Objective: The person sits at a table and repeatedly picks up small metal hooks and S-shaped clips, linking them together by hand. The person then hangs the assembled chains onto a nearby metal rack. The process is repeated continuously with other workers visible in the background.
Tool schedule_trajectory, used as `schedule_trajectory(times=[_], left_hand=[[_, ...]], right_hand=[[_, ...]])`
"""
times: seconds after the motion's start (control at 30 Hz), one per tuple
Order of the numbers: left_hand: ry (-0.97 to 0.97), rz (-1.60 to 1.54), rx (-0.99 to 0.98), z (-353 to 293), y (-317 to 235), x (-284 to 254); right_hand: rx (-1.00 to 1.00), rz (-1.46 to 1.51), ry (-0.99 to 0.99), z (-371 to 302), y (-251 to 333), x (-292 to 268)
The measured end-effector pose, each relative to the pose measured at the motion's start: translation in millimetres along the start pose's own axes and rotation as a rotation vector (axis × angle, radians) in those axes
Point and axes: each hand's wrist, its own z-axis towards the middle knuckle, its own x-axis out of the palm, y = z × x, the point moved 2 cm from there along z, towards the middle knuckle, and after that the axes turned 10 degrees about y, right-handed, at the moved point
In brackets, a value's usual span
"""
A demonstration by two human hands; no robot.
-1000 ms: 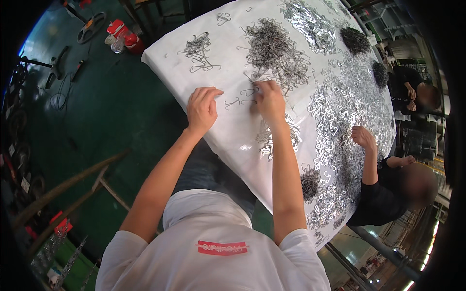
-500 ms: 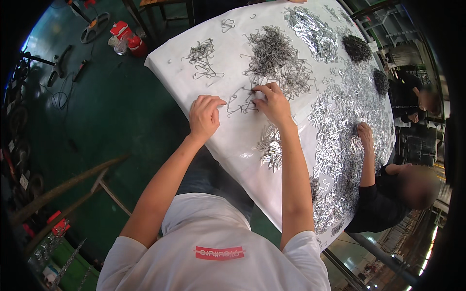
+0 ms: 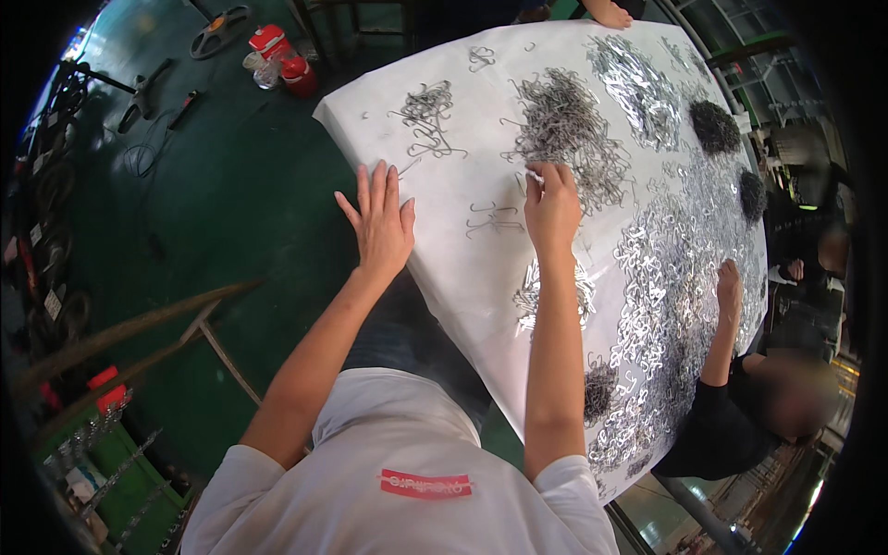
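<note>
On the white-covered table (image 3: 453,185), a large heap of thin grey wire hooks (image 3: 564,116) lies at the far middle. My right hand (image 3: 553,208) is at this heap's near left edge, fingers bent and pinched together; whatever is between the fingertips is hidden. Just left of its wrist rests a small group of wire hooks (image 3: 495,220), set side by side. My left hand (image 3: 381,217) is spread palm down over the table's left edge, holding nothing. Beyond it lies a smaller tangle of hooks (image 3: 428,120).
Shiny S-shaped metal pieces (image 3: 647,296) cover the table's right side, where a co-worker's hand (image 3: 729,282) reaches in. Silver pieces (image 3: 529,296) lie beside my right forearm. Dark mounds (image 3: 714,128) stand at the far right. Red containers (image 3: 296,72) sit on the green floor.
My left hand has drawn back from the small group of hooks and spread its fingers. My right hand has moved from that group to the large heap. The group now lies uncovered.
</note>
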Motion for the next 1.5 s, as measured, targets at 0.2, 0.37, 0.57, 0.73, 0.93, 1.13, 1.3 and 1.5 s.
schedule_trajectory(times=[0.2,0.37,0.57,0.73,0.93,1.13,1.3,1.5], left_hand=[[0.295,-0.191,0.309,-13.1,-31.1,-7.1],[0.204,-0.437,0.302,-14.6,-40.7,-10.6],[0.107,-0.503,0.289,-19.3,-42.3,-14.2],[0.112,-0.435,0.37,-15.1,-75.7,3.5],[0.184,-0.219,0.271,25.3,-100.7,35.0],[0.269,-0.163,0.513,36.2,-107.9,20.6],[0.175,-0.303,0.976,-9.8,-127.3,-16.0],[0.263,-0.504,1.088,-60.5,-141.6,-31.6]], right_hand=[[0.329,0.096,0.252,8.0,-16.2,-0.8],[0.217,-0.207,0.335,3.3,-7.1,16.6],[0.493,0.82,0.313,-48.4,-58.2,-40.4],[0.621,1.276,0.133,-143.5,-73.0,-84.0],[0.319,1.008,0.287,-172.6,-27.0,-59.3],[0.225,0.363,0.056,-130.5,10.7,-35.7],[0.169,0.317,0.054,-136.4,6.3,-60.7],[0.532,0.734,0.207,-213.3,-6.1,-72.4]])
